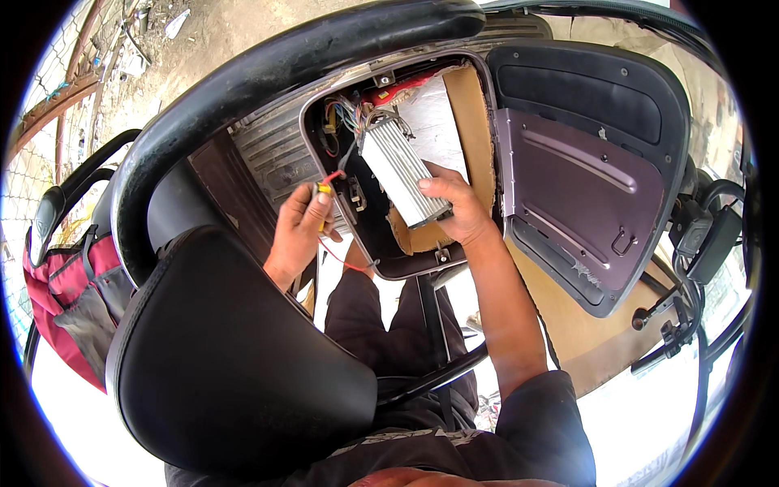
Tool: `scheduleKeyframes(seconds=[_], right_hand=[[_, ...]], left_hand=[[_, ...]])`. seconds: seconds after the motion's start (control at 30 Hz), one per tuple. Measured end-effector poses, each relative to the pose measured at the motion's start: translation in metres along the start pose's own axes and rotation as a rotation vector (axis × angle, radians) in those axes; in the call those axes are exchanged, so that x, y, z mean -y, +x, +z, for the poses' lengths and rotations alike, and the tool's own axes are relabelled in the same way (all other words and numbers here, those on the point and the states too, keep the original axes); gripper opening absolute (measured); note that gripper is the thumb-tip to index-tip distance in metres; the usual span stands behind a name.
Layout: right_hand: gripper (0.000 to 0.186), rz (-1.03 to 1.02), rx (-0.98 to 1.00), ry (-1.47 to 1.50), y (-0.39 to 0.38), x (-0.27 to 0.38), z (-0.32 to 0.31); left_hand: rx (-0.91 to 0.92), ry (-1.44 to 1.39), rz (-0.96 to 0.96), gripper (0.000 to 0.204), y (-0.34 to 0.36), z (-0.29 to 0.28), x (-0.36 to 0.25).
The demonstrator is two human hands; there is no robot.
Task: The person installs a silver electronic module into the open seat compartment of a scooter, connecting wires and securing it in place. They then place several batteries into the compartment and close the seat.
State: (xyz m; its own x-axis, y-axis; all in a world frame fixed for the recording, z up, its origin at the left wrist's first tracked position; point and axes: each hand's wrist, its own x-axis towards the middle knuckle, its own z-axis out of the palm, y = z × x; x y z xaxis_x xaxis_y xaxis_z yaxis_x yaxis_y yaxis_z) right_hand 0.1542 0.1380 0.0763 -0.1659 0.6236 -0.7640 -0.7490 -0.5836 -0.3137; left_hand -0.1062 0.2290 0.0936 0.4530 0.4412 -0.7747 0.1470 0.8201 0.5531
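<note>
My right hand (462, 209) is closed round the lower end of a silver, finned motor controller box (396, 166), thumb lying across its edge. The box is tilted over an open compartment (312, 136), with a bundle of thin coloured wires (349, 114) running from its upper end. To the left of the compartment's rim, my left hand (294, 226) pinches a small yellow connector (324, 190) between thumb and fingers. Red wire shows at the top of the connector, and a thin red wire (345, 261) loops below it to the compartment's lower corner. Part of the connector is hidden by my fingers.
The compartment's dark lid (584, 174) is swung out to the right. Brown cardboard (471, 114) lines the compartment's right side. A black seat (235, 349) fills the lower left, below a thick black bar (268, 73). A red and grey bag (73, 292) hangs far left.
</note>
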Motion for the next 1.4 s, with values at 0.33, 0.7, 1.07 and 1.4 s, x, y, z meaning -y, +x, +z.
scheduleKeyframes(seconds=[0.33,0.7,1.07,1.4], right_hand=[[0.078,-0.113,-0.035,-0.294,-0.003,0.001,0.006],[0.059,0.137,0.052,0.285,-0.003,0.034,0.001],[0.068,0.211,0.018,0.21,0.022,0.085,-0.007],[0.06,0.238,0.002,-0.041,0.03,0.111,-0.029]], left_hand=[[-0.026,-0.17,0.111,0.031,-0.001,-0.004,-0.039],[0.104,-0.03,0.187,0.042,0.009,-0.012,-0.044],[0.496,0.238,0.052,0.028,0.014,-0.007,-0.013],[0.304,-0.021,0.207,0.042,0.02,-0.015,-0.038]])
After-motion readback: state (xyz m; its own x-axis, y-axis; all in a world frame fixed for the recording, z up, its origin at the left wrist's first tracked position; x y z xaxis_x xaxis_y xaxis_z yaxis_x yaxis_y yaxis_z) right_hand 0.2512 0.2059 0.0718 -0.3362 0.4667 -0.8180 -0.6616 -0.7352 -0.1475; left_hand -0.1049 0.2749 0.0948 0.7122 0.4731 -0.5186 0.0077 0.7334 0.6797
